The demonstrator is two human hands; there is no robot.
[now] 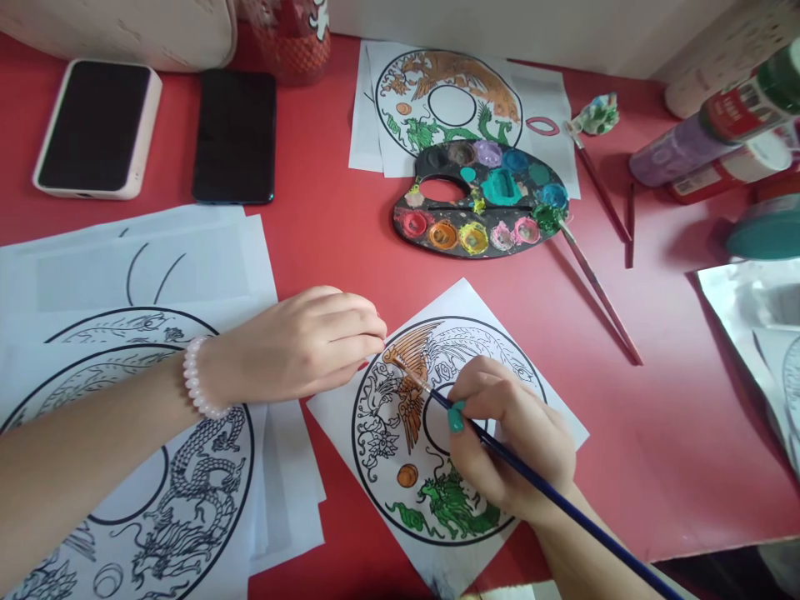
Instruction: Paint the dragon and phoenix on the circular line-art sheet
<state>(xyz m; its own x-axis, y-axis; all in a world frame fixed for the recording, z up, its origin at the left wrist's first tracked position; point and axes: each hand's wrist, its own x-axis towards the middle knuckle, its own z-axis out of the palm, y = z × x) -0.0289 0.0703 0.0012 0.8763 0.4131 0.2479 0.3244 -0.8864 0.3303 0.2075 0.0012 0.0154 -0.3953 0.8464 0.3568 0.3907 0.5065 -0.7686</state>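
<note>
My right hand (509,433) pinches a blue paintbrush (537,479), its tip touching the orange wing of the bird on a round printed drawing (466,292). That drawing also has a green dragon and an orange ball. With a beaded bracelet at the wrist, my left hand (300,342) lies palm down, fingers together, fingertips at the sheet's upper left edge; whether it grips the edge is hidden. Behind the sheet sits a black palette (431,243) of several paints, with a second brush (600,292) resting its green tip on it.
Uncolored printed sheets (287,483) lie under my left forearm. A black phone (234,137) and a white-cased device (93,125) are at the back left. Behind the palette is another painted drawing (391,154). Paint bottles (678,150) and more brushes (603,187) stand or lie at the right.
</note>
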